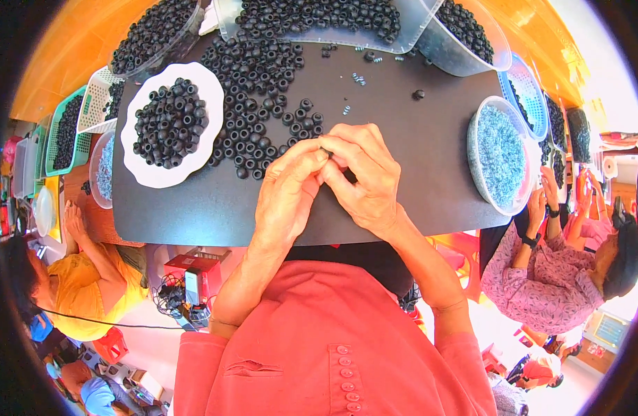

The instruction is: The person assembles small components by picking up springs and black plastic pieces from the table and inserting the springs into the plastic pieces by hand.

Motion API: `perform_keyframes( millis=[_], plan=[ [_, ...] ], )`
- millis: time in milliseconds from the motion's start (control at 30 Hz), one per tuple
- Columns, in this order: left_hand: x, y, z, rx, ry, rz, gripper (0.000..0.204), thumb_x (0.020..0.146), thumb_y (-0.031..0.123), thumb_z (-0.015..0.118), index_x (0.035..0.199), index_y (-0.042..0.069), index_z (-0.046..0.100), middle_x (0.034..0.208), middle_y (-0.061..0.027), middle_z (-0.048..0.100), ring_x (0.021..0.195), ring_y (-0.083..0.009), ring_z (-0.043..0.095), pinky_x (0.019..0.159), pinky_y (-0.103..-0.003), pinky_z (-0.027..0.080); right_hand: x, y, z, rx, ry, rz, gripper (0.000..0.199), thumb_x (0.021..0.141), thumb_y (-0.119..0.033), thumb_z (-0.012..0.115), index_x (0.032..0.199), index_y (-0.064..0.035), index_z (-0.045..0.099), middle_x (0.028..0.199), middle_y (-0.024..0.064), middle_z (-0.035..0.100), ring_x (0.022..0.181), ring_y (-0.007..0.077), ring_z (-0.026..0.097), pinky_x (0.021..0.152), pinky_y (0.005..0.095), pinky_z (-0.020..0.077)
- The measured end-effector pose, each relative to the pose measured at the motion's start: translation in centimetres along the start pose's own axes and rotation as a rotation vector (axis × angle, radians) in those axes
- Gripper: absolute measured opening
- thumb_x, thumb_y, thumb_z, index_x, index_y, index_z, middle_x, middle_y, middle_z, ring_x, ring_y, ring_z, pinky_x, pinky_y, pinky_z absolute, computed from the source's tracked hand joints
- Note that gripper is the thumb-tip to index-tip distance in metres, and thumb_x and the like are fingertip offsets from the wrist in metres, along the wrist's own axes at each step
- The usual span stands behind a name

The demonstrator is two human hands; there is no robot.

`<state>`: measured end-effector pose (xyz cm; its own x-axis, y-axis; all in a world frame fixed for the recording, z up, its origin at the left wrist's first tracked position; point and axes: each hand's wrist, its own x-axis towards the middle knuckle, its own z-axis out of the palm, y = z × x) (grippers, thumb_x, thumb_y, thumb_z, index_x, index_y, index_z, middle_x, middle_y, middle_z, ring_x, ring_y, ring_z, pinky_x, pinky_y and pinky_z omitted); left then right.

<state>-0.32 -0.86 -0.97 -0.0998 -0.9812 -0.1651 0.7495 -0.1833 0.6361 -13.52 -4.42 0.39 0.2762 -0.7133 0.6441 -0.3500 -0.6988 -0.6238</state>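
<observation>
Over the near middle of the dark table, my left hand (289,191) and my right hand (366,182) meet at the fingertips. Both are closed in a pinch around a small black plastic piece (327,153), mostly covered by the fingers. Just beyond my left hand spreads a loose pile of round black plastic pieces with holes (253,128). A white scalloped plate (142,170) to the left holds a heap of the same kind. Several tiny metal springs (359,79) lie on the table beyond my hands.
At the right edge stands a bowl of bluish springs (500,156), with a blue basket (530,93) behind it. Clear tubs of black pieces (319,35) line the far side. People in a yellow shirt (93,295) and a patterned shirt (548,288) sit either side.
</observation>
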Motion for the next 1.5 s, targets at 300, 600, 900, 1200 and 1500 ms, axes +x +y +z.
perform_keyframes(
  millis=[300,600,900,1200,1500],
  plan=[
    [-0.1,-0.3,0.0,-0.054,-0.019,0.0,0.019,0.09,0.005,0.052,0.107,-0.001,0.058,0.097,-0.0058,0.061,0.093,-0.0136,0.058,0.085,-0.029,0.046,0.2,-0.6,0.0,-0.019,0.034,0.06,0.038,0.064,0.005,0.067,0.1,-0.0033,0.064,0.095,0.0094,0.061,0.078,0.0251,0.055,0.068,0.0351,0.0459],
    [0.0,-0.5,0.0,-0.101,-0.114,0.012,0.021,0.093,0.01,0.049,0.108,-0.002,0.057,0.099,-0.0087,0.061,0.096,-0.0176,0.06,0.088,-0.033,0.047,0.3,-0.4,-1.0,-0.036,-0.007,0.046,0.031,0.071,0.006,0.066,0.101,-0.0027,0.063,0.093,0.0104,0.062,0.076,0.0222,0.058,0.064,0.0296,0.0481],
    [0.0,-0.2,0.5,-0.02,-0.118,-0.006,0.024,0.095,0.014,0.047,0.109,-0.005,0.054,0.105,-0.0108,0.058,0.098,-0.0237,0.062,0.087,-0.037,0.048,11.6,7.6,-15.3,-0.62,0.17,0.182,0.022,0.078,-0.013,0.069,0.099,-0.0054,0.067,0.086,0.0105,0.065,0.079,0.0199,0.062,0.073,0.0304,0.0481],
    [-0.2,-0.4,0.1,-0.029,-0.073,-0.031,0.024,0.094,0.013,0.047,0.11,-0.004,0.055,0.102,-0.0135,0.062,0.097,-0.0252,0.062,0.089,-0.038,0.047,11.2,7.9,-3.8,-0.165,-0.086,-0.002,0.019,0.073,-0.002,0.064,0.092,-0.0046,0.064,0.086,0.0099,0.064,0.071,0.0223,0.063,0.063,0.0334,0.0498],
    [-0.3,-0.1,0.7,-0.037,-0.091,-0.057,0.019,0.096,0.011,0.047,0.106,-0.002,0.056,0.098,-0.0124,0.063,0.094,-0.02,0.062,0.088,-0.033,0.047,14.3,10.2,2.5,-0.301,-0.499,-0.234,0.019,0.073,-0.005,0.063,0.092,-0.0044,0.062,0.083,0.0105,0.062,0.079,0.0285,0.06,0.071,0.0386,0.0465]
  ],
)
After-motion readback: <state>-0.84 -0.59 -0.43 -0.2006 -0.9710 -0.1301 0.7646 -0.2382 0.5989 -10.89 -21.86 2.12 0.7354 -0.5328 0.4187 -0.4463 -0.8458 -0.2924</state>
